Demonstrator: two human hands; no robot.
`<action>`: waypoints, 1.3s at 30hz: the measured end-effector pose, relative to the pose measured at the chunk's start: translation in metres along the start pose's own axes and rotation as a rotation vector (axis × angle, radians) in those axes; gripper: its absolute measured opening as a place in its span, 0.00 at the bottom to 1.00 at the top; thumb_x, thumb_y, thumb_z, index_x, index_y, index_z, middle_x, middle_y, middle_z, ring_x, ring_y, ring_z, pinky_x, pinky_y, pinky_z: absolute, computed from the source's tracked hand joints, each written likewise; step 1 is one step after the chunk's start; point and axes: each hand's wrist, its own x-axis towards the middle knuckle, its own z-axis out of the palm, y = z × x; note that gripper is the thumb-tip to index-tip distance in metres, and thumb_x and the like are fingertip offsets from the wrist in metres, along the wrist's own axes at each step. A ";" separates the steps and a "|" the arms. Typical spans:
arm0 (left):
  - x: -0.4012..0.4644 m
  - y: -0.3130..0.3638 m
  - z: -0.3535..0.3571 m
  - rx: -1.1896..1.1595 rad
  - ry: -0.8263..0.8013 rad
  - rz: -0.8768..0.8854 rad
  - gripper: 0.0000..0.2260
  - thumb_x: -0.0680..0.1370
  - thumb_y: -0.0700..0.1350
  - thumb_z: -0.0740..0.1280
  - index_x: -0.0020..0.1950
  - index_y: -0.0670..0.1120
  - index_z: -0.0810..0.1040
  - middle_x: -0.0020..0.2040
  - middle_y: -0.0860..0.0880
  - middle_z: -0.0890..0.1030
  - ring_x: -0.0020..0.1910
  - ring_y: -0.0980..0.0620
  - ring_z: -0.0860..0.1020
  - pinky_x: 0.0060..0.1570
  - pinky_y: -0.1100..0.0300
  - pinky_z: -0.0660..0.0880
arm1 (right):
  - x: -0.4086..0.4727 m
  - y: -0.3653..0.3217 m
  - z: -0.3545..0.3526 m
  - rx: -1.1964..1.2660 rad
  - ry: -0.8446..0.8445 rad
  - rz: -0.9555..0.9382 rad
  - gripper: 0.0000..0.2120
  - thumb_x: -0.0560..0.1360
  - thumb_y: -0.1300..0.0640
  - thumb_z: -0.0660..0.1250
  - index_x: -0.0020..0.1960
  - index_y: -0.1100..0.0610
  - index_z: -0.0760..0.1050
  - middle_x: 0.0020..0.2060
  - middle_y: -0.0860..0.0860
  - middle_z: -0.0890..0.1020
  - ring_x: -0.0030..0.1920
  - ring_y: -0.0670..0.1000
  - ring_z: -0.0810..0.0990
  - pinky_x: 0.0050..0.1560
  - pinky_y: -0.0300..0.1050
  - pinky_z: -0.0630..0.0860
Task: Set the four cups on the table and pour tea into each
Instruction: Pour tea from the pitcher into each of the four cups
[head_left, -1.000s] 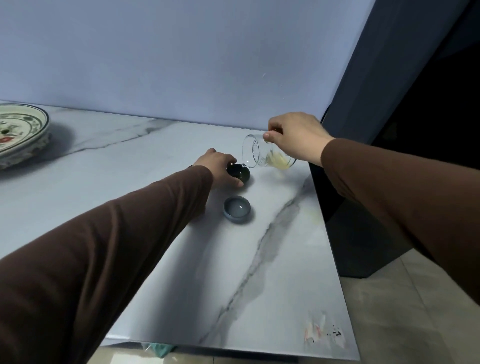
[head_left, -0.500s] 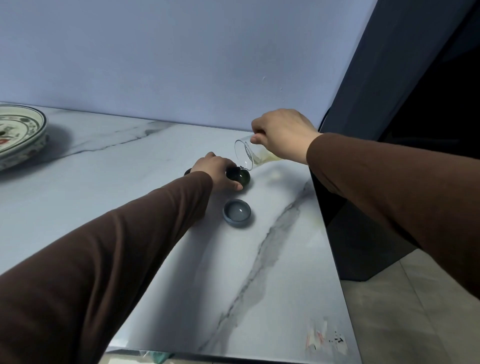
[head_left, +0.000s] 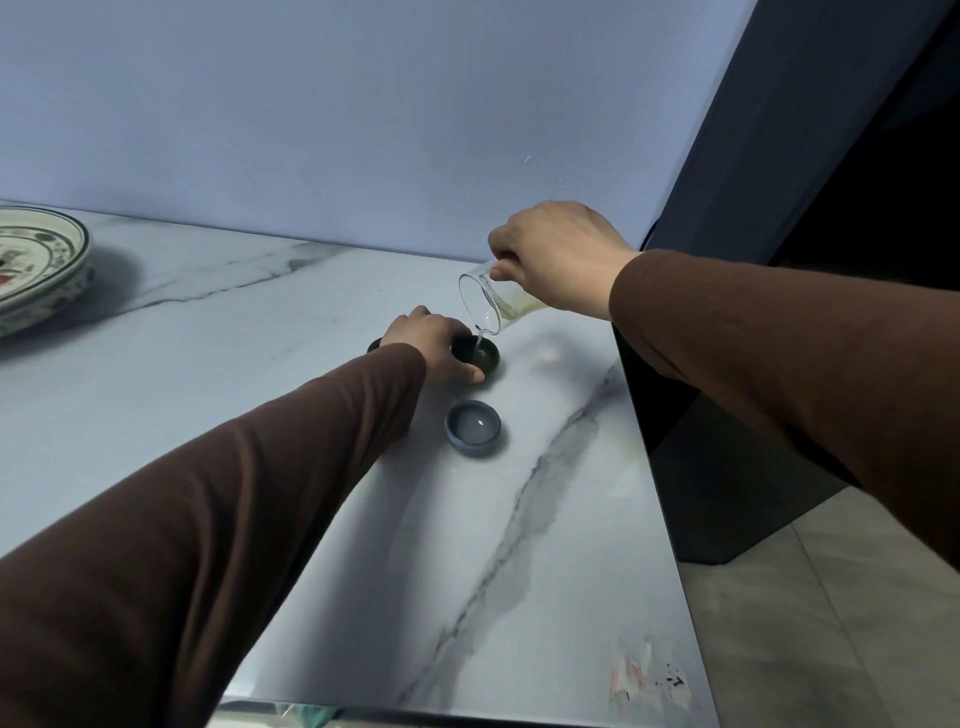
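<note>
My right hand (head_left: 558, 257) grips a clear glass pitcher (head_left: 485, 304) of pale yellow tea, tipped steeply with its spout down. A thin stream of tea runs from the spout into a small dark cup (head_left: 483, 356) on the marble table (head_left: 208, 374). My left hand (head_left: 434, 343) holds that dark cup by its left side. A grey-blue cup (head_left: 472, 427) stands nearer to me, with liquid in it. Part of another dark cup (head_left: 375, 345) peeks out behind my left hand. No further cup is visible.
A painted plate (head_left: 36, 265) rests at the table's far left. The table's right edge drops to a dark cabinet (head_left: 727, 467) and tiled floor (head_left: 831, 623). A wall runs behind the table.
My right hand has moved left and tilted the pitcher further down over the dark cup; tea now streams into it. My left hand stays on the cup.
</note>
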 end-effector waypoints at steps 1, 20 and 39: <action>0.000 0.000 0.000 0.001 0.000 0.002 0.28 0.64 0.64 0.73 0.63 0.60 0.76 0.58 0.46 0.72 0.60 0.44 0.70 0.59 0.55 0.68 | 0.000 0.000 -0.001 -0.004 0.000 -0.005 0.11 0.80 0.47 0.62 0.44 0.53 0.73 0.40 0.51 0.77 0.42 0.57 0.71 0.40 0.47 0.63; -0.002 0.002 -0.003 0.025 -0.008 0.005 0.26 0.65 0.64 0.73 0.61 0.60 0.76 0.58 0.46 0.73 0.60 0.44 0.69 0.56 0.56 0.66 | 0.002 -0.005 -0.010 -0.073 0.001 -0.029 0.11 0.81 0.49 0.61 0.43 0.54 0.71 0.40 0.52 0.76 0.42 0.57 0.71 0.40 0.48 0.65; -0.006 0.004 -0.002 -0.061 -0.035 -0.069 0.41 0.63 0.66 0.73 0.74 0.60 0.64 0.67 0.49 0.71 0.68 0.45 0.67 0.67 0.52 0.67 | -0.044 0.022 0.029 0.578 0.003 0.594 0.13 0.78 0.44 0.62 0.44 0.51 0.81 0.45 0.48 0.84 0.42 0.53 0.78 0.40 0.42 0.67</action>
